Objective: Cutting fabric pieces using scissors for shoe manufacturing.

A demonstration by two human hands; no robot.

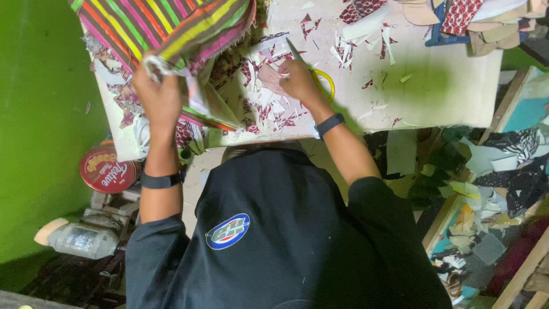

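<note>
My left hand (pixel 157 97) grips the edge of a multicoloured striped fabric (pixel 171 26) and holds it up over the left part of the white worktable (pixel 440 86). My right hand (pixel 297 80) rests on the table, closed on scissors with a yellow handle (pixel 327 80). Their blade points up and left across a small pink cut piece (pixel 269 77). Red-and-white patterned scraps (pixel 280 117) lie scattered around both hands. Each wrist wears a dark band.
A pile of cut tan and red patterned pieces (pixel 469 20) sits at the table's far right corner. A round red tin (pixel 106 169) and a clear plastic container (pixel 83 240) lie low on the left by a green wall. Fabric offcuts (pixel 492 189) cover the floor on the right.
</note>
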